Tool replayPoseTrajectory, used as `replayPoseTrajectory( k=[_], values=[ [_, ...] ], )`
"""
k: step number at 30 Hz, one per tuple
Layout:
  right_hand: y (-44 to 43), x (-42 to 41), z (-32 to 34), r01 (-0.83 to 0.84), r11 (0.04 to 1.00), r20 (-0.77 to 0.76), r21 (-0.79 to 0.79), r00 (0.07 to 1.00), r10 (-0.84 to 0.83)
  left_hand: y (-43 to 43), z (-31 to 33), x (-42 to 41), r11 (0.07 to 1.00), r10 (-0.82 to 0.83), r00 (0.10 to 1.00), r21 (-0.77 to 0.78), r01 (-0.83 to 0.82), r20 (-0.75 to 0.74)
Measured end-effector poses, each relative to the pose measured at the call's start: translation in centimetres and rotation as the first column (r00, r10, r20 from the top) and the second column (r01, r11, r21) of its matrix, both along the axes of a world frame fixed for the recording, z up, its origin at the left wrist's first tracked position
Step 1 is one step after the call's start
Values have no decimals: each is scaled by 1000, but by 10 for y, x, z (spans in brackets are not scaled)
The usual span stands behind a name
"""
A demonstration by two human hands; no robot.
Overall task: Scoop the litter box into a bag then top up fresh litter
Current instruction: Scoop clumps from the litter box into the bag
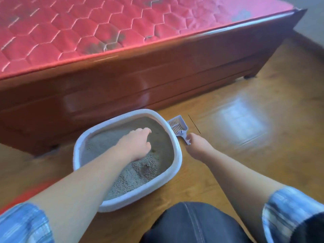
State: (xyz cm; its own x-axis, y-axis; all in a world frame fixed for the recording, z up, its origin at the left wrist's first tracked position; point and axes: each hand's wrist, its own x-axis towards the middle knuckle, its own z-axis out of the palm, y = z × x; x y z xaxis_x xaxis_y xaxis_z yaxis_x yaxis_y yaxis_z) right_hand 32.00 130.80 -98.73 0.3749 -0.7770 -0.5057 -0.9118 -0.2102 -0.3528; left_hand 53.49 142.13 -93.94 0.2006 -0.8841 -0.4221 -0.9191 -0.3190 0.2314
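A pale lavender litter box [176, 165] sits on the wooden floor, filled with grey pellet litter [129, 174] that holds a small dark clump near its middle. My left hand [135, 143] reaches over the litter with its fingers curled and nothing visible in them. Just right of the box lies a lavender slotted scoop [178, 126]. My right hand [197, 143] pinches the end of the scoop's handle. No bag is in view.
A dark wooden bed frame [157, 81] with a red quilted mattress [105, 28] stands right behind the box. Glossy wooden floor [245, 137] stretches to the right. My knee in dark trousers [192, 223] is at the bottom, and a red object shows at the lower left.
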Motion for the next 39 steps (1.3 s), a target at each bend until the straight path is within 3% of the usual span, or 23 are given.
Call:
replayPoseTrajectory(
  k=[10,17,21,24,32,35,39],
  values=[
    [-49,-20,-121,246,969,4,4,969,-246,-39,-97,-19,996,-8,999,94,12,-49],
    [-62,4,-173,198,976,-74,-93,976,-205,-31,-121,-12,993,10,999,114,-5,-46],
    [-56,4,-181,270,958,-33,-98,961,-274,-24,-114,-12,996,38,997,83,-32,-65],
    [-52,-1,-162,358,933,43,-39,933,-356,-13,-100,-9,997,55,996,52,-52,-72],
    [-42,-12,-38,278,952,-3,-127,960,-280,21,-10,26,994,107,994,-20,-107,-10],
    [-41,11,16,141,978,-25,-155,989,-146,46,24,54,990,136,990,-32,-135,39],
    [-31,71,66,-216,966,-137,-141,971,197,92,51,93,984,179,979,-12,-179,100]
  ],
)
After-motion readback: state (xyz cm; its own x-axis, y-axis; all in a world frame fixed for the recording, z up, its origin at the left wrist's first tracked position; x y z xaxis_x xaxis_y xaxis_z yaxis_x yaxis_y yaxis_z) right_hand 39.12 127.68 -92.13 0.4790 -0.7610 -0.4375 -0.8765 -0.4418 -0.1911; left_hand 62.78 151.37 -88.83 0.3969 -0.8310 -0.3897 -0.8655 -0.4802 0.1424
